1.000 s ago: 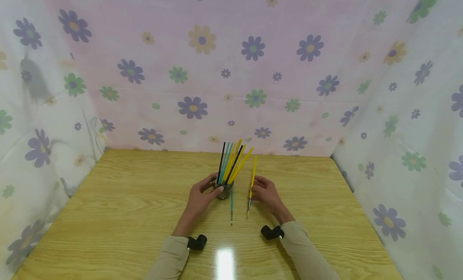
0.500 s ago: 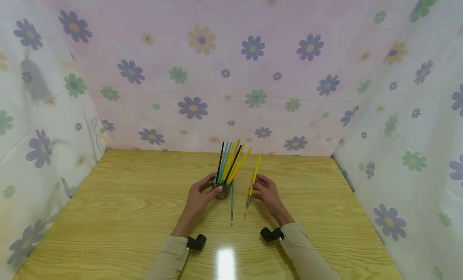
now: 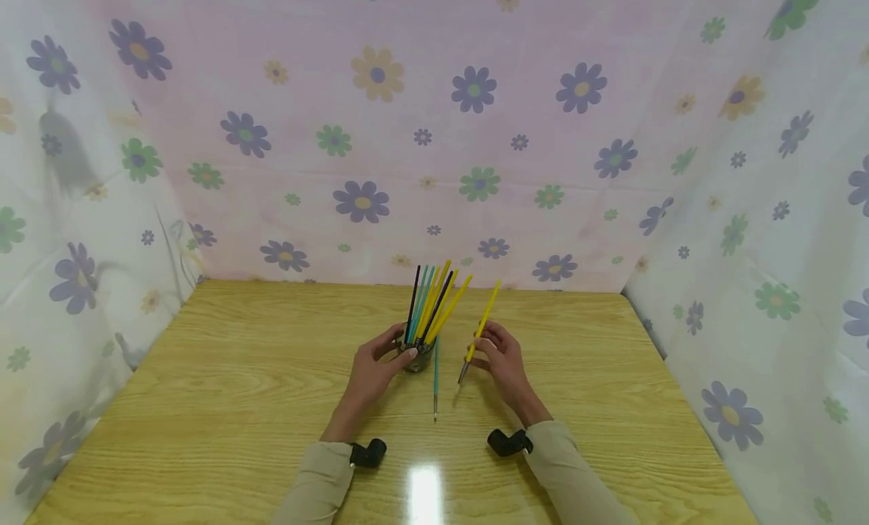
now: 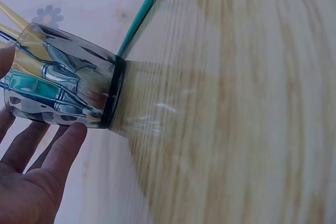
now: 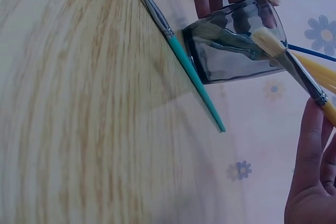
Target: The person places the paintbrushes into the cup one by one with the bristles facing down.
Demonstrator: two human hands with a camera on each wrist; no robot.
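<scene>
A clear glass [image 3: 416,363] stands on the table, packed with several paintbrushes [image 3: 434,306] whose yellow, teal and dark handles point up. My left hand [image 3: 370,370] grips it, thumb on the near side and fingers round the left. In the left wrist view, bristles and ferrules show through the glass wall [image 4: 79,82]. To the right, my right hand [image 3: 504,363] pinches a yellow paintbrush [image 3: 487,314] by its handle, tilted, bristles downward. Its pale bristles [image 5: 268,42] overlap the glass in the right wrist view. Between the hands, a teal paintbrush [image 3: 436,374] lies on the table beside the glass.
The wood-grain table [image 3: 271,374] reaches back to a flowered cloth [image 3: 407,148], which also hangs along both sides. Black wrist-worn devices [image 3: 369,453] sit by the sleeves. A bright reflection falls on the table's near part.
The yellow paintbrush in my right hand has tilted further, its handle end swinging right and its bristles shifting left and upward in the view. The left hand and glass have barely moved.
</scene>
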